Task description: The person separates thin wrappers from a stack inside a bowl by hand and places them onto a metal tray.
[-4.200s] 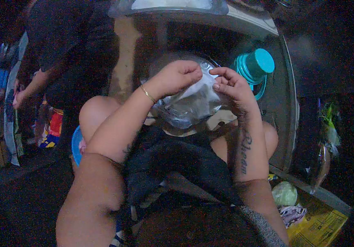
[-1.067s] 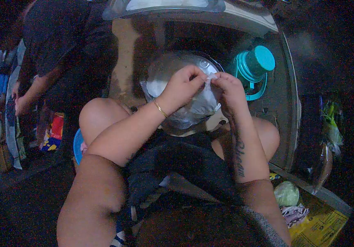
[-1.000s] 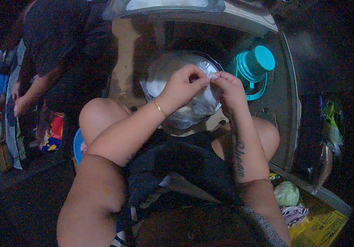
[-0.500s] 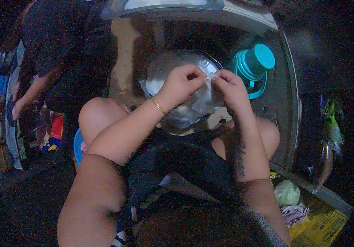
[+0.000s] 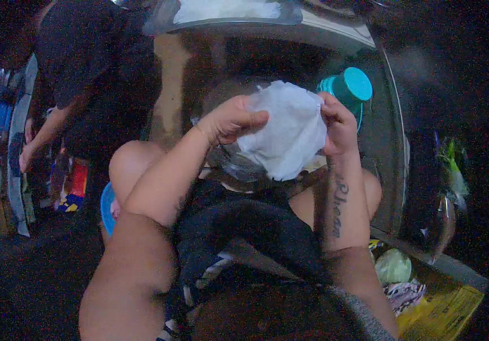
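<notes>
Plastic bag between left hand and right hand. Beyond right hand: bucket. Far ahead: tray. Beside left knee: basin. Right of right arm: cabbage. Far left: co-worker.

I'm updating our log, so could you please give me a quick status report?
Left hand and right hand holding white sheet. Sheet spread between them. Teal bucket beyond right hand, nothing visibly blocking.

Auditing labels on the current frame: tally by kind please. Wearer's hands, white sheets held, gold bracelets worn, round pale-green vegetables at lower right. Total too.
bare hands of the wearer: 2 (left hand, right hand)
thin crumpled white sheet, held in both: 1
thin gold-coloured bracelet: 1
round pale-green cabbage-like vegetable: 1
Total: 5
</notes>
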### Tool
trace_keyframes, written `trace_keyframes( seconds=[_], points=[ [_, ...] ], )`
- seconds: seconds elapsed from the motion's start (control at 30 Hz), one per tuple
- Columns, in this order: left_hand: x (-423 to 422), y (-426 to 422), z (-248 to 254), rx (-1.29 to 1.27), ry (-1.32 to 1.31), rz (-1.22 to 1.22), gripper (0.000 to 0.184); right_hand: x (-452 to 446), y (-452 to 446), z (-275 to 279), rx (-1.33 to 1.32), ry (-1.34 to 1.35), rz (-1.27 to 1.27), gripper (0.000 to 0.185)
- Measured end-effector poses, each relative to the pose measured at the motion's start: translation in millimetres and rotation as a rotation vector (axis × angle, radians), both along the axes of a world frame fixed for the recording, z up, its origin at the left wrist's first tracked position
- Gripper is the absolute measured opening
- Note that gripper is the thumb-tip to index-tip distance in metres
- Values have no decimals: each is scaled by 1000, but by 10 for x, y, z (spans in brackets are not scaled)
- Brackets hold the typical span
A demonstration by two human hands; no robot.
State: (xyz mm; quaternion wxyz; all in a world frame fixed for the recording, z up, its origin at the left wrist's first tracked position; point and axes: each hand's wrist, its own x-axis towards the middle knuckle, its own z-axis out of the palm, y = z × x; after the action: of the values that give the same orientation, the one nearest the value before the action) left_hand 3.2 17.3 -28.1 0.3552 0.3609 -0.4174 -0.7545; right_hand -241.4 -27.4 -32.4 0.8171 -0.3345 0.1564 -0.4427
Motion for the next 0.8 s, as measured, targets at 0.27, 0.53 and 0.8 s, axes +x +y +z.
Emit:
trace_keyframes(
  seconds=[0.27,0.53,0.8],
  points=[
    [-3,34,67,-109,-39,138,34,-86,-26,7,39,250,-50,14],
    [-144,101,298,169,49,342,37,81,-5,-208,-482,1047,-603,25],
    [-207,46,162,273,182,366,34,520,352,80,-970,1028,-610,26]
  ],
)
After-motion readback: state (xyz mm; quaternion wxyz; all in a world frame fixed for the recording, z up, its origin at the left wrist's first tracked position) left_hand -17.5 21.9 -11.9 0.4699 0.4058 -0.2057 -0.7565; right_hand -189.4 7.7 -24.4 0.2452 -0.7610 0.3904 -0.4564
